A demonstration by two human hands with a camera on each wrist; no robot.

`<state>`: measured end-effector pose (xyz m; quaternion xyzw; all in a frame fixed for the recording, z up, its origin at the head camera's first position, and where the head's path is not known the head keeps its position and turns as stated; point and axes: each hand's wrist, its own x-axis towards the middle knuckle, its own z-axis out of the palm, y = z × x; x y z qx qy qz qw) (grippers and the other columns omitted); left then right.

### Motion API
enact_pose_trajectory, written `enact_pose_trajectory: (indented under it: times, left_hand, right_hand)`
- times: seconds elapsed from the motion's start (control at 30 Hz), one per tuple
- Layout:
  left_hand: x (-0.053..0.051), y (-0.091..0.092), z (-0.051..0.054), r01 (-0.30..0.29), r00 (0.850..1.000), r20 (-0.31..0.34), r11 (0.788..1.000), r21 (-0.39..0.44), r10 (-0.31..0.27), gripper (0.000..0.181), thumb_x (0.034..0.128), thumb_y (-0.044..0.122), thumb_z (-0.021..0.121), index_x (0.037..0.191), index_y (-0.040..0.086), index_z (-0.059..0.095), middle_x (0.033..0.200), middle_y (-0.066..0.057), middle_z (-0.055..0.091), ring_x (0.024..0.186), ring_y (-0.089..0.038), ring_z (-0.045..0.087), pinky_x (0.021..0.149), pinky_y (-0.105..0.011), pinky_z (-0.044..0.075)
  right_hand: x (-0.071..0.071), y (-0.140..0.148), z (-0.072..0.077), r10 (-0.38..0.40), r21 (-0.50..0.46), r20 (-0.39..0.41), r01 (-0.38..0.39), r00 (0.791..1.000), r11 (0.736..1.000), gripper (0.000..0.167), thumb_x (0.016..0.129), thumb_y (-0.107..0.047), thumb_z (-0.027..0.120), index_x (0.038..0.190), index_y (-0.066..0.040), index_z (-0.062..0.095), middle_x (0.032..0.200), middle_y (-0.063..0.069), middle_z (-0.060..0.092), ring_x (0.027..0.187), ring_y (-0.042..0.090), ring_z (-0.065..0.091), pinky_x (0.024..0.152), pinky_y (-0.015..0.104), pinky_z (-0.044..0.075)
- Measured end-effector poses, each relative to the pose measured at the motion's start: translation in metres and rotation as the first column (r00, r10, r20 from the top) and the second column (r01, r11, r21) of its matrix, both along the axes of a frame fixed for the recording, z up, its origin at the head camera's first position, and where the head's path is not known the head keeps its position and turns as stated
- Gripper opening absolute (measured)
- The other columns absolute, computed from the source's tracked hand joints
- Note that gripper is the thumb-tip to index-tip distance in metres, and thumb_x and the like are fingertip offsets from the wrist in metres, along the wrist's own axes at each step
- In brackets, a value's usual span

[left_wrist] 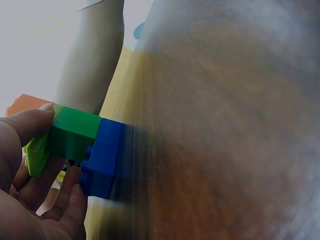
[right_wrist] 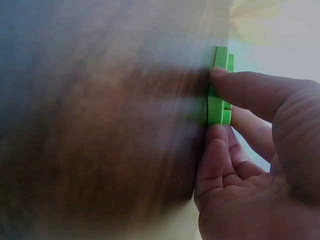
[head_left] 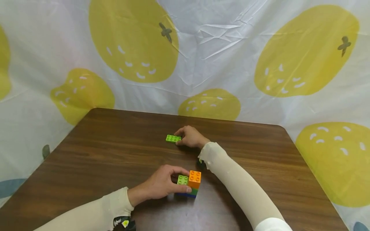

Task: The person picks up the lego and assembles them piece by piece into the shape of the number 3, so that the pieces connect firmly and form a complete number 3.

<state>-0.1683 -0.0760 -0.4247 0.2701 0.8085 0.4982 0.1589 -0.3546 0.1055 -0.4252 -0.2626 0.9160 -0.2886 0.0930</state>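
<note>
My left hand [head_left: 162, 184] grips a small stack of toy building bricks near the front middle of the table. The stack has a blue brick [left_wrist: 104, 157] at the bottom and a green brick [left_wrist: 75, 131] above it. On top are an orange brick [head_left: 195, 179] at the right and a lime-green piece [head_left: 182, 180] at the left. Farther back, my right hand [head_left: 192, 137] pinches a flat lime-green brick [head_left: 172, 138] by its edges, thumb on one side and fingers on the other. This flat piece lies on the table, studs up.
The brown wooden table [head_left: 130, 138] has rounded far corners. Right behind it hangs a white curtain [head_left: 202, 64] with yellow fruit prints. My right forearm [head_left: 242, 183] reaches across the table to the right of the stack.
</note>
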Motion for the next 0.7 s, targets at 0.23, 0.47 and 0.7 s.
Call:
enact_pose_trajectory:
  times: [0.23, 0.47, 0.7]
  left_hand:
    - [0.0003, -0.0005, -0.0007, 0.006, 1.000, 0.003, 1.000, 0.014, -0.006, 0.041, 0.0902, 0.036, 0.086, 0.125, 0.017, 0.076, 0.116, 0.000, 0.077, 0.096, -0.009, 0.071, 0.086, -0.025, 0.058]
    - [0.0006, 0.0001, 0.0005, 0.015, 1.000, -0.008, 0.999, 0.042, -0.014, 0.040, 0.0903, 0.032, 0.086, 0.124, 0.013, 0.076, 0.116, -0.003, 0.078, 0.096, -0.009, 0.071, 0.084, -0.023, 0.058]
    - [0.0008, -0.0001, -0.0001, 0.012, 1.000, -0.010, 0.999, 0.038, -0.011, 0.040, 0.0899, 0.032, 0.086, 0.124, 0.013, 0.076, 0.117, -0.003, 0.078, 0.096, -0.008, 0.071, 0.085, -0.024, 0.058]
  right_hand:
    - [0.0006, 0.0005, 0.0006, 0.003, -0.024, 0.021, -0.002, 1.000, 1.000, 0.042, 0.089, -0.019, 0.086, 0.127, -0.006, 0.075, 0.114, 0.008, 0.078, 0.091, 0.017, 0.067, 0.081, 0.031, 0.055]
    - [-0.0002, 0.0033, 0.0000, 0.000, -0.032, 0.031, 0.001, 1.000, 0.999, 0.042, 0.090, -0.019, 0.085, 0.129, -0.007, 0.074, 0.119, 0.009, 0.077, 0.096, 0.018, 0.068, 0.086, 0.034, 0.056]
    - [0.0025, 0.0078, 0.0007, 0.005, -0.041, 0.031, -0.004, 1.000, 0.999, 0.040, 0.091, -0.018, 0.084, 0.129, -0.008, 0.075, 0.119, 0.009, 0.077, 0.095, 0.018, 0.068, 0.085, 0.034, 0.056]
